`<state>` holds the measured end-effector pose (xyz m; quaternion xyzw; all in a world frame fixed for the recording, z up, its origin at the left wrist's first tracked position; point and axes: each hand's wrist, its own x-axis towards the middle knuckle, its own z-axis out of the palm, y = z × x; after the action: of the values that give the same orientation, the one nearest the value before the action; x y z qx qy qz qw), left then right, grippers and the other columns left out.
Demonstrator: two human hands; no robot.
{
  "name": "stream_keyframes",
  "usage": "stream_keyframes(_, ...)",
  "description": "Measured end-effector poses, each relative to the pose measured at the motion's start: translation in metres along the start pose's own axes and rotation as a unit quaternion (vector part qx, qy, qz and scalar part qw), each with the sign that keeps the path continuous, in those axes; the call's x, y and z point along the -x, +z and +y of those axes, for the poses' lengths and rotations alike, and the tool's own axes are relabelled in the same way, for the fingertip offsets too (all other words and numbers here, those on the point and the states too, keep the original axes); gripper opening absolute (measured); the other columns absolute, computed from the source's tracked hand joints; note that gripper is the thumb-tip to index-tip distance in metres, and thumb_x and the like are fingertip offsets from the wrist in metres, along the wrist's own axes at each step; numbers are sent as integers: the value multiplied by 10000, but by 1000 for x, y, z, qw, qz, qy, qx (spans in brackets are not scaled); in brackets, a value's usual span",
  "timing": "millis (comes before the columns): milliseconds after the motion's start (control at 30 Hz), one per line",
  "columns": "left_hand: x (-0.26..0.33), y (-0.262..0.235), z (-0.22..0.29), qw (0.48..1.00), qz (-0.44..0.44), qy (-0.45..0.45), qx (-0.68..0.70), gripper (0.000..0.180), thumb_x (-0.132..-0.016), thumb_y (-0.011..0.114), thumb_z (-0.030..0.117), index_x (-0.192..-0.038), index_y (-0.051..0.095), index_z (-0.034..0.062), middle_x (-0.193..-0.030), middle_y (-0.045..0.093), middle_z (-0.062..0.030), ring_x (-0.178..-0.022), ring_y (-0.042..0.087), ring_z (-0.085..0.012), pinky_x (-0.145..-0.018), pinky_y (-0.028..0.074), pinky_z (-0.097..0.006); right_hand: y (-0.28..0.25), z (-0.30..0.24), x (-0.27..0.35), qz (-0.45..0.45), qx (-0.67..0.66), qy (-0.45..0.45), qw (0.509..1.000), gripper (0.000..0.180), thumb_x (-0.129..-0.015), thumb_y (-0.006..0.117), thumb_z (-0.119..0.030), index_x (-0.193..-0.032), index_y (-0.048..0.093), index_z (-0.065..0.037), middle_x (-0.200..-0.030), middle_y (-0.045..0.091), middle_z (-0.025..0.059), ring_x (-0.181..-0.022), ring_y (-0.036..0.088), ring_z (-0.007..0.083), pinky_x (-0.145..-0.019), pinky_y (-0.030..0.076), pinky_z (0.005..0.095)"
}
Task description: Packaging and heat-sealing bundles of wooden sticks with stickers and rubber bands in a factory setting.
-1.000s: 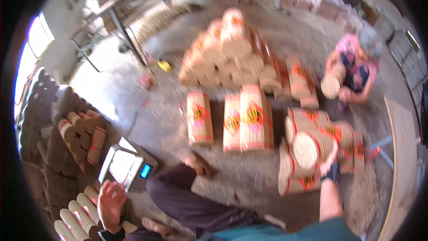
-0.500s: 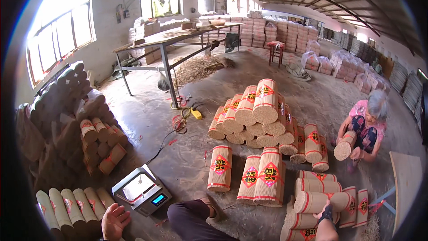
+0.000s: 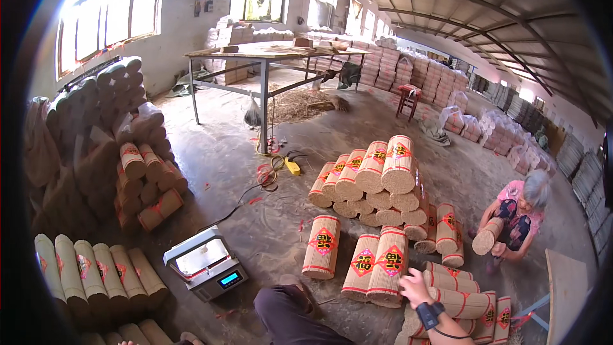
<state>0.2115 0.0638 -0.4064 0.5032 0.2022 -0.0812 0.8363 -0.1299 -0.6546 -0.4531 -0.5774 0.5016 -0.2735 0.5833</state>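
My right hand [image 3: 416, 287], fingers apart, is at the right side of an upright bundle of thin sticks [image 3: 388, 265]; I cannot tell whether it touches. The bundle has red bands and a diamond label. Beside it stand another bundle [image 3: 361, 267] and a separate one [image 3: 321, 247]. Under my right wrist lies a pile of bundles [image 3: 461, 303]. Only a bit of my left hand [image 3: 129, 343] shows at the lower edge, below a row of paler bundles [image 3: 96, 271]. A digital scale [image 3: 205, 262] with a lit display sits between that row and my knee.
A stacked heap of bundles [image 3: 377, 182] rises ahead. At right a co-worker [image 3: 520, 217] squats, holding a bundle [image 3: 488, 235]. A board [image 3: 565, 287] leans at the right edge. A cable with a yellow block [image 3: 292, 166] crosses the floor towards the long table [image 3: 236, 55].
My right hand has left the lying bundle in the pile and moved left to the upright ones. My left hand has dropped almost out of view. The view has shifted.
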Motion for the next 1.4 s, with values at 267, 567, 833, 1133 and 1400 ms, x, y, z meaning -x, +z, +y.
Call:
stream_keyframes(267, 23, -20, 0, 987, 6, -9, -160, 535, -945, 520, 364, -1374, 434, 57, -1383, 474, -172, -1280, 419, -402, -1108, 285, -520, 176, -116, 73, -299, -22, -34, 954, 626, -922, 595, -126, -1424, 240, -5, -1286, 491, 198, -1128, 560, 245, -900, 498, 349)
stream_keyframes(567, 40, -33, 4, 926, -34, 1, -377, 549, -937, 535, 372, -1384, 429, 73, -1391, 468, -172, -1287, 413, -405, -1115, 269, -520, 275, -152, 148, -492, -57, -19, 869, 584, -940, 561, -122, -1430, 262, -17, -1222, 540, 134, -1118, 558, 191, -897, 478, 311)
stream_keyframes(833, 64, -79, -4, 871, -23, 6, -491, 562, -929, 548, 379, -1393, 425, 86, -1398, 462, -172, -1292, 408, -406, -1121, 255, -519, 337, -160, 198, -592, -17, -6, 806, 555, -939, 560, -114, -1422, 295, -42, -1199, 545, 118, -1071, 558, 161, -855, 479, 285)
stream_keyframes(1133, 103, -148, -17, 820, 7, -10, -572, 578, -921, 563, 387, -1403, 420, 101, -1405, 455, -172, -1299, 402, -409, -1128, 240, -519, 412, -195, 286, -727, 38, -128, 674, 582, -909, 576, -147, -1404, 303, -7, -1146, 562, 119, -1042, 533, 159, -932, 437, 307)
stream_keyframes(1400, 123, -119, 6, 837, 108, 164, -510, 309, -849, 642, 171, -1073, 580, -33, -885, 635, -106, -839, 598, -162, -775, 487, -296, 445, -185, 335, -749, 116, -88, 646, 489, -914, 560, -116, -1354, 375, -13, -1205, 574, 170, -1078, 576, 214, -917, 474, 340)
